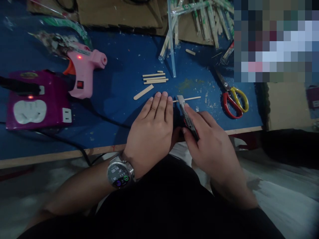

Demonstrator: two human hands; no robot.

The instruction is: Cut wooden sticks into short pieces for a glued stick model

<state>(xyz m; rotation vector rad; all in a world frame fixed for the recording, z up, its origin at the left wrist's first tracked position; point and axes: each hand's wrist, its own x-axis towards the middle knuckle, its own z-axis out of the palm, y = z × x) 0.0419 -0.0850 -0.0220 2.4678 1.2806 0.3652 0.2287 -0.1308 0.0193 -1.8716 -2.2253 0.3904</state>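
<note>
My left hand (154, 122) lies flat on the blue table, fingers stretched out side by side, over one end of a thin wooden stick (194, 98). The covered end of that stick is hidden. In my right hand (211, 139) is a box cutter (188, 119), its blade end touching or just above the stick, right beside my left fingertips. Beyond my left hand lie several short cut sticks (154, 79) and a flat rounded wooden piece (144, 92). Scissors (233, 101) with red and yellow handles rest to the right of my right hand.
A pink hot glue gun (86, 71) and a purple power outlet box (37, 103) stand at left, with a black cable (104, 118) along the table. Wrapped chopsticks (204, 20) and cardboard (119, 13) lie at the back. The wooden table edge (104, 151) runs near me.
</note>
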